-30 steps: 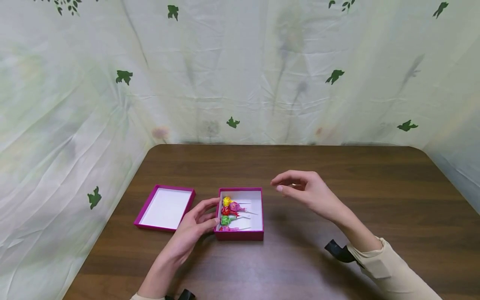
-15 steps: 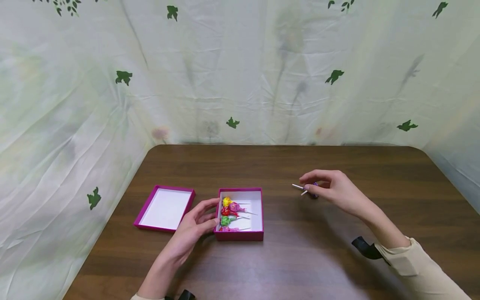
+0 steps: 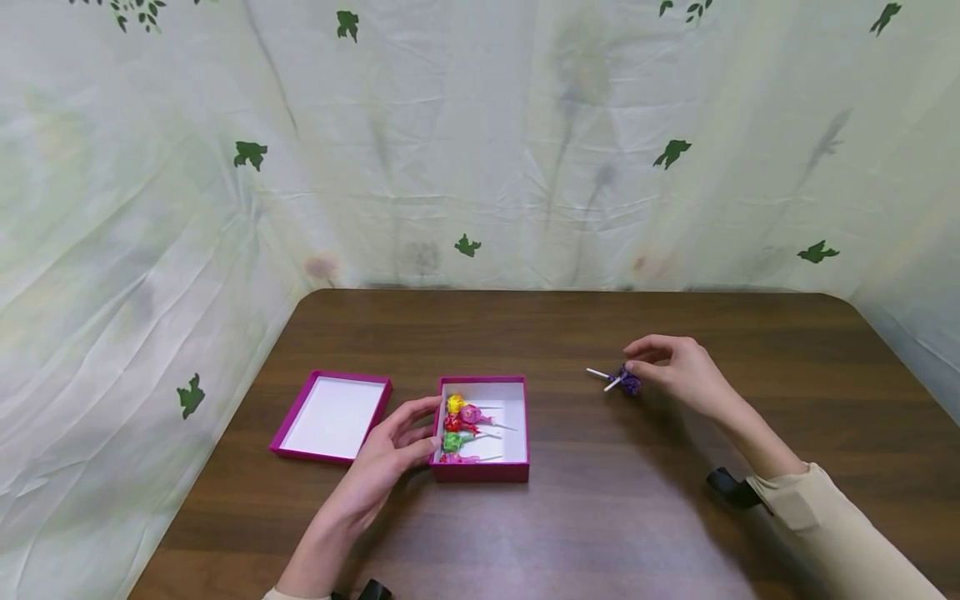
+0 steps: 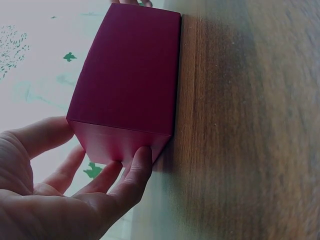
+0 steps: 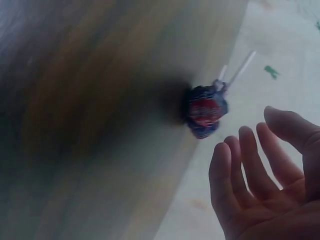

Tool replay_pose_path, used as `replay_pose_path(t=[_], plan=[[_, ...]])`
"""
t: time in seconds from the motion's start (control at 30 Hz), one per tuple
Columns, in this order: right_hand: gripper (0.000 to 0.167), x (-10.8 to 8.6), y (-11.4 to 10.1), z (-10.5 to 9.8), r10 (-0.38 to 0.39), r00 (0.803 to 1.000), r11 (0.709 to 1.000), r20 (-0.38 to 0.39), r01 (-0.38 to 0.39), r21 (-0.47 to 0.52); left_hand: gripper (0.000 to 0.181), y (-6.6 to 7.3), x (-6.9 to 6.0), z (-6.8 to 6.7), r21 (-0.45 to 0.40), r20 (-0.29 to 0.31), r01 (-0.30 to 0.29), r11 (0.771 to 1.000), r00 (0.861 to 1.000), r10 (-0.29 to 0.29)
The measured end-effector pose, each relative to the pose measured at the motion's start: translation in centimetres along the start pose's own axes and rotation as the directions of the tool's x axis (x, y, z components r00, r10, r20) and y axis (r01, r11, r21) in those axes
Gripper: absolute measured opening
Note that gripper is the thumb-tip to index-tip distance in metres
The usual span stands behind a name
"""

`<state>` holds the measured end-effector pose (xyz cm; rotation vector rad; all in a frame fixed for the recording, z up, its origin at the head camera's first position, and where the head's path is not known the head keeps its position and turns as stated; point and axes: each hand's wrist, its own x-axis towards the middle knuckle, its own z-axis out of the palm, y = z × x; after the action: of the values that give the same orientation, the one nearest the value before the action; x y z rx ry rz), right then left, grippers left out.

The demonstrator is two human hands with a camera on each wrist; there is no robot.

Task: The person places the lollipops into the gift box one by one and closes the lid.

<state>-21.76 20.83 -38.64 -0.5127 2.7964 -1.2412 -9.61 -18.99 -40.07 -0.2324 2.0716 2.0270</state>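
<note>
Head view, lid (image 3: 330, 417) left of magenta box (image 3: 480, 472), left hand (image 3: 388, 442), grip loosely spread against box's left wall, colourful lollipops (image 3: 471, 414) inside, two purple lollipops (image 3: 630, 383) on tabletop (image 3: 555, 525) right of the box, right hand (image 3: 684, 371) just beside them, grip parted.

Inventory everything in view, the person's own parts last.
box: one, magenta and white, between the hands
lid: one, magenta and white, left of box
boxed lollipops: at least five, yellow, red, green, pink, box's left side
loose lollipops: apparently two, purple, right of box
table: one, brown, beneath the box
backdrop: apparently one, pale with green shapes, around table
wrist pieces: two, black, near the sleeves
sleeves: two, beige, on the arms
left hand: one, bare, touching the box
right hand: one, bare, beside loose lollipops
</note>
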Motion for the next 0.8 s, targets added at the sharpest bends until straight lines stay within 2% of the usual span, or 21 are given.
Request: replay_pose_path(t=[0.27,0.43,0.63,0.8], plan=[[0.032,1.1,1.7,0.5,0.061,0.998,0.996,0.02,-0.06,-0.062,0.05,0.1,0.0,0.0,0.004,-0.004,0.007,1.0,1.0,-0.007],[0.035,1.6,2.1,1.1,0.043,0.998,0.996,0.048,-0.039,-0.085,0.05,0.0,0.0,0.0,0.0,-0.003,0.012,1.0,1.0,-0.012],[0.035,2.3,2.1,1.5,0.022,0.996,1.0,0.088,-0.023,0.016,0.05,0.0,0.0,0.0,0.004,-0.002,0.011,1.0,1.0,-0.011],[0.036,2.7,1.8,1.7,0.038,0.992,0.997,0.118,-0.045,0.059,0.05,0.1,0.0,0.0,0.006,0.0,0.012,1.0,1.0,-0.012]])
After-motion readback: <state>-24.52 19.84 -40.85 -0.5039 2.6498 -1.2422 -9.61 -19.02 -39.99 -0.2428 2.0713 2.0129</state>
